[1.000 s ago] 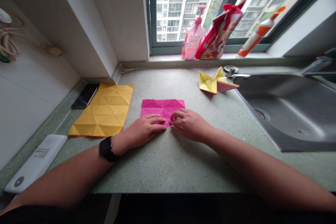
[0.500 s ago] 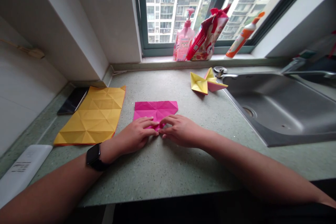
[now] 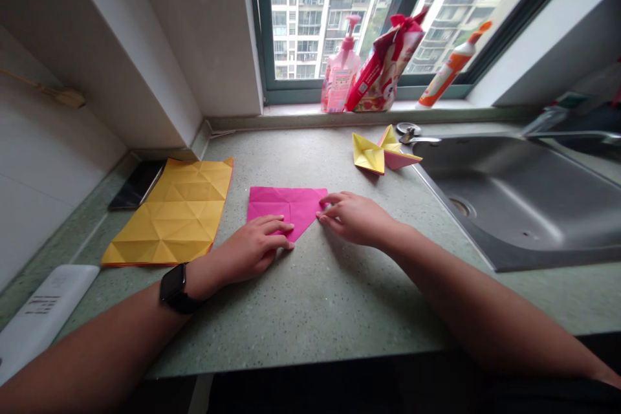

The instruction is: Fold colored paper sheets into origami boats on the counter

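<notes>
A magenta sheet of origami paper (image 3: 305, 204) lies on the counter in front of me, its lower right corner now a slanted edge. My left hand (image 3: 257, 242), with a black watch on the wrist, rests on the lower part of the sheet. Its fingers are stretched out over the paper, and the thumb touches near the bottom tip. At the sheet's right corner, my right hand (image 3: 347, 217) has thumb and fingers closed on the slanted edge. Part of the lower left of the sheet is hidden under my left hand.
Creased yellow paper (image 3: 174, 213) lies left, partly over a dark phone (image 3: 136, 184). A white flat device (image 3: 46, 317) sits at lower left. A folded yellow-and-pink paper piece (image 3: 369, 154) stands near the steel sink (image 3: 485, 262). A pink pump bottle (image 3: 339, 77) stands on the sill.
My right hand has moved from the sheet's bottom middle up and right to its right corner. The lower right side is now folded along a slant. My left hand stays put.
</notes>
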`<state>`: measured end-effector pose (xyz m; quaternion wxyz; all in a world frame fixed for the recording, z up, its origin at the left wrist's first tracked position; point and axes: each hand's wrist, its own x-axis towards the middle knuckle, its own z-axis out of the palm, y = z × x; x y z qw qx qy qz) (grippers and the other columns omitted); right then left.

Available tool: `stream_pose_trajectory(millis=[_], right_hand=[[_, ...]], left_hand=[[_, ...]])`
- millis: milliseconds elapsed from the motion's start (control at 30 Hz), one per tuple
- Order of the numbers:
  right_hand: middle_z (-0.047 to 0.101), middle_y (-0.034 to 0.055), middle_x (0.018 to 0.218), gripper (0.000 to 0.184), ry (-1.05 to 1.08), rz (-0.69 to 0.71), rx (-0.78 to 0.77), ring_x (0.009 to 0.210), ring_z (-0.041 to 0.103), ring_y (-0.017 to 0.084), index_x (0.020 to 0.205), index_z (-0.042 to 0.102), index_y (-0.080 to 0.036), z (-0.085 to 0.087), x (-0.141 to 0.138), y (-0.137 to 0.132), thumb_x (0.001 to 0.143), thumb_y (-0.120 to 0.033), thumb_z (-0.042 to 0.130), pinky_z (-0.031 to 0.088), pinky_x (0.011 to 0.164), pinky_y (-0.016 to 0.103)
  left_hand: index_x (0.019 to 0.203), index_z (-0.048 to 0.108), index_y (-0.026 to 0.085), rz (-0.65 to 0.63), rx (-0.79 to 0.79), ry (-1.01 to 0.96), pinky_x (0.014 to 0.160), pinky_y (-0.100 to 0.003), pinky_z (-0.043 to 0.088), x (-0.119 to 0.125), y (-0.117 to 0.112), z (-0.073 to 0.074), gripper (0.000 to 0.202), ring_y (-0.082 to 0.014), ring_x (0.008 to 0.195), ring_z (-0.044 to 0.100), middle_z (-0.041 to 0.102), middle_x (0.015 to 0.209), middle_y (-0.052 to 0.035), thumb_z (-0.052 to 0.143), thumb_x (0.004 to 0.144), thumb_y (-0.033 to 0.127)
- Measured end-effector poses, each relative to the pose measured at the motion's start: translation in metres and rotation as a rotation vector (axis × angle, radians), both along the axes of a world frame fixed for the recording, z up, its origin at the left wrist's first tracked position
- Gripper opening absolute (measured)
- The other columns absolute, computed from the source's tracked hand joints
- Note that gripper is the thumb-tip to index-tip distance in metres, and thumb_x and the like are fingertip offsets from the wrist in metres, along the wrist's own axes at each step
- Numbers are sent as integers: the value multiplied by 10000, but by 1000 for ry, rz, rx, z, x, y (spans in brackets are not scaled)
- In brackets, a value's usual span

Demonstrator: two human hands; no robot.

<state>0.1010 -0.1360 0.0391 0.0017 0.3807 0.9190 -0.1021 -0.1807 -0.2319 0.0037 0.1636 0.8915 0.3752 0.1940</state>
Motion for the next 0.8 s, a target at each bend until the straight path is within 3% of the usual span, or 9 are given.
stream_pose_trajectory(millis=[200,333,433,567,667,800], right_hand=[[794,85,1329,349,-66,-210,73,1202,734,296,1022,878,-256,-7,11,16,1088,-364,553,605,946,387],[803,100,1303,350,90,-291,248,1142,751,294,1020,873,-227,-21,19,30,1087,-311,540,619,922,408],[801,106,1291,294,314,-98,345,1129,749,281,1159,853,-239,-29,18,31,1073,-265,573,611,1000,466],[801,89,1290,280,403,293,267,1164,732,267,1255,826,-287,-38,3,11,1048,-240,643,603,1043,501],[786,91,1330,307,360,414,179,1209,726,266,1314,806,-311,-44,-5,-2,1031,-255,700,603,1059,500],[780,94,1357,280,380,435,91,1239,731,262,1295,816,-303,-48,-4,1,1048,-260,691,610,1066,479]], left_hand=[[1166,794,244,-3,1,-7,1169,-499,556,0,0,2,352,-277,1360,655,714,1444,-87,621,950,26],[1210,792,252,-18,41,-18,1202,-518,538,-3,0,-1,381,-264,1374,662,713,1467,-90,619,958,25],[1257,788,258,-33,85,-14,1208,-531,538,-5,0,-4,387,-268,1391,662,714,1479,-97,597,996,46],[1280,784,263,-52,118,-16,1196,-503,551,-6,2,-6,356,-268,1383,670,721,1468,-100,618,1018,89],[1264,786,264,-61,141,-38,1145,-452,577,-5,4,-6,292,-249,1306,709,757,1389,-96,628,1049,146],[1317,749,240,-63,182,4,1094,-431,587,-6,3,-1,384,-250,1241,720,773,1336,-87,611,994,87]])
